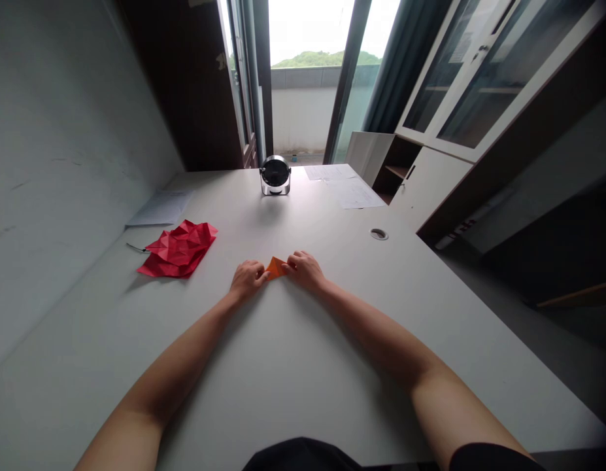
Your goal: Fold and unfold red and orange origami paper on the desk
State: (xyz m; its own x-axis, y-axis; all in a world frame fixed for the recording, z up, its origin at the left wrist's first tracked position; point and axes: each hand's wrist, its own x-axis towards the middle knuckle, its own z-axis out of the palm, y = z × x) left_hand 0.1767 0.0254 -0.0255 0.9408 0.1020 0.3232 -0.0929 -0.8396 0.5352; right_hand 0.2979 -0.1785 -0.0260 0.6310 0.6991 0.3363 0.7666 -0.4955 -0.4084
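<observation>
A small folded piece of orange paper (275,267) lies at the middle of the white table, its visible part coming to a point at the top. My left hand (248,277) grips its left side, with thumb and fingers closed at the edge. On the opposite side, my right hand (304,268) pinches the right edge between thumb and curled fingers. Both hands rest low over the tabletop. My fingers hide the two outer ends of the paper.
Creased red paper (180,250) lies on the table (293,366) to the left, by the wall. A round black device on a metal stand (276,175) stands at the back. Paper sheets (360,195) lie back right, near a cable hole (379,233); another sheet (160,207) lies left.
</observation>
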